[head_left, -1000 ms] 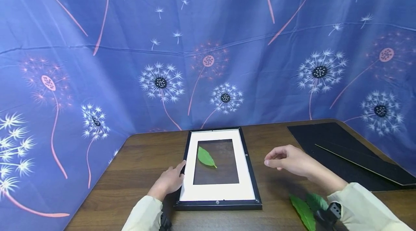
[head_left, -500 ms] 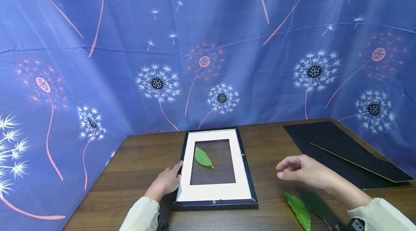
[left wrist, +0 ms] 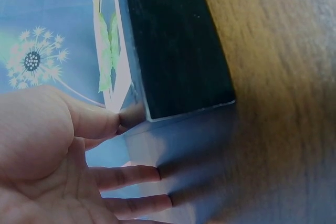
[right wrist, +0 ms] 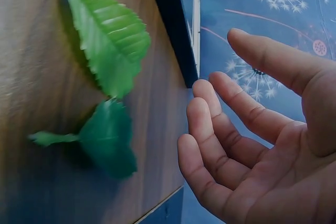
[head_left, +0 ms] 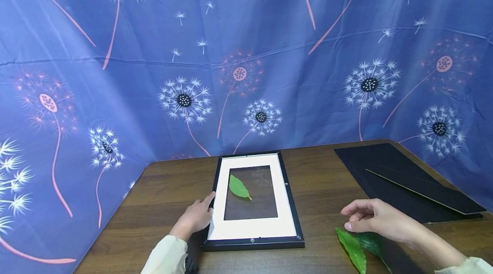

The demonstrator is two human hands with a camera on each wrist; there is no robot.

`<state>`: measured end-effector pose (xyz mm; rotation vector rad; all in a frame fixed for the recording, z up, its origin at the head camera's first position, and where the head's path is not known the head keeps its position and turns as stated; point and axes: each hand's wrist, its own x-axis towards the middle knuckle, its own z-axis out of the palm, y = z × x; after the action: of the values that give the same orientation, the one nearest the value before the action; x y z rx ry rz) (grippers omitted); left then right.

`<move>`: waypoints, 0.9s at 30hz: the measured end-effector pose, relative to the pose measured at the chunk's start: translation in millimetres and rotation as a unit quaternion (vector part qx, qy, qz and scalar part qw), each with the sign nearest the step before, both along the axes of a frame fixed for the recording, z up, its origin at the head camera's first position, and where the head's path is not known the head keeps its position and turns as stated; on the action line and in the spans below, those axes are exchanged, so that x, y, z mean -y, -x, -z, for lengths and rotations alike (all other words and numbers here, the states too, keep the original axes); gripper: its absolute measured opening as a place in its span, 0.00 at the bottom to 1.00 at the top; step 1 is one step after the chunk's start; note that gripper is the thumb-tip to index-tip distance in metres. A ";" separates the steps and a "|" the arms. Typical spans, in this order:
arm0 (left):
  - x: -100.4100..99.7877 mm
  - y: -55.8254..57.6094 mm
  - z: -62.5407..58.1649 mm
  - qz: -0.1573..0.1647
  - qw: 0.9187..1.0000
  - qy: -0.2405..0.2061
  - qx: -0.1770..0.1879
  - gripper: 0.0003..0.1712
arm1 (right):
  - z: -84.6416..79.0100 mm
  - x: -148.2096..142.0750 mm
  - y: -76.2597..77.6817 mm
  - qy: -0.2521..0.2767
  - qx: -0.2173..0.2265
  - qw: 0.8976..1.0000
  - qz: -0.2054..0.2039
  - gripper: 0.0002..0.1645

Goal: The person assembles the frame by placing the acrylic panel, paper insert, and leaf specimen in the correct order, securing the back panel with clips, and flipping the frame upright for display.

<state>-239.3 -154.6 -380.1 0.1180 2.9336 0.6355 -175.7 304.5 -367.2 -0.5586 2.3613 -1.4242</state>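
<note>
Two leaves (head_left: pixel 352 249) are lying near the right hand (head_left: pixel 385 219) in the head view, while the left hand (head_left: pixel 194 217) is touching the black frame (head_left: pixel 253 245) beside it. The left wrist view is showing parted fingers (left wrist: pixel 126 177); the right wrist view is showing thumb (right wrist: pixel 278 60) and loosely curved fingers (right wrist: pixel 199 171) apart.

Looks forward and down from the head, set back, across tabletop (head_left: pixel 154 201) and cloth (head_left: pixel 316 81); from the left wrist, peers close and tipped sideways past the left hand (left wrist: pixel 55 166) to the black frame (left wrist: pixel 178 51); likewise from the right wrist, past the right hand (right wrist: pixel 268 171), sharing two loose leaves (right wrist: pixel 107 38) with the head view.
</note>
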 end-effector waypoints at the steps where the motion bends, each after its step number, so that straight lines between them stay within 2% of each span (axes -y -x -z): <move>1: -0.3 -0.2 -0.2 -0.001 1.000 0.000 0.001 0.29 | 1.8 -1.6 -1.4 0.003 0.001 1.000 0.000 0.23; 11: -0.7 -0.1 1.3 -0.006 1.000 -0.004 0.004 0.30 | 16.4 -14.8 -15.6 0.000 0.035 0.999 0.019 0.23; 19: -1.6 -0.8 0.8 -0.005 1.000 -0.004 0.003 0.30 | 26.6 -18.9 -27.1 -0.004 0.028 0.999 0.027 0.22; 22: -1.8 -1.0 0.3 -0.002 1.000 -0.005 0.002 0.29 | 29.8 -18.3 -29.0 -0.012 0.025 0.999 0.031 0.22; 27: -1.0 -0.6 0.8 -0.002 1.000 -0.008 0.003 0.30 | 34.9 -14.8 -30.7 -0.049 0.032 0.996 0.063 0.21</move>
<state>-238.6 -153.7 -380.9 0.1116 2.9241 0.6593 -145.0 319.3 -402.0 -0.3391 2.4372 -1.3479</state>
